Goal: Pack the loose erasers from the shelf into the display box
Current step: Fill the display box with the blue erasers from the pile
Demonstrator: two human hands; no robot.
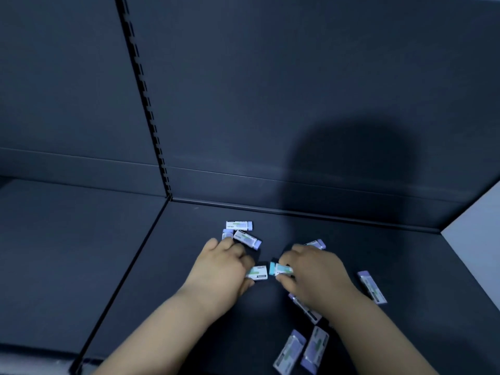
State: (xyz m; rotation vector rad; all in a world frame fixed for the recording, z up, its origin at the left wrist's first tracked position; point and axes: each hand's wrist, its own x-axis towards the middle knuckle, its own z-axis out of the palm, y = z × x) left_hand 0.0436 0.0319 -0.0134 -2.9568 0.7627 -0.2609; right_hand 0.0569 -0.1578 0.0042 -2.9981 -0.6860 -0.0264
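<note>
The left hand (pixel 224 262) and right hand (pixel 311 272) are each grasping an eraser (pixel 257 273) mid-shelf (pixel 162 280); others are lying loose toward the front edge. No display box is showing, so packing appears barely begun.

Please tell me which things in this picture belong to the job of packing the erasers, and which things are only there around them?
Belong to the job:
- loose erasers scattered on the shelf
- teal-ended eraser gripped by the right hand
- eraser at the left hand
- the display box is not in view

Just around:
- back panel
- slotted upright
</note>
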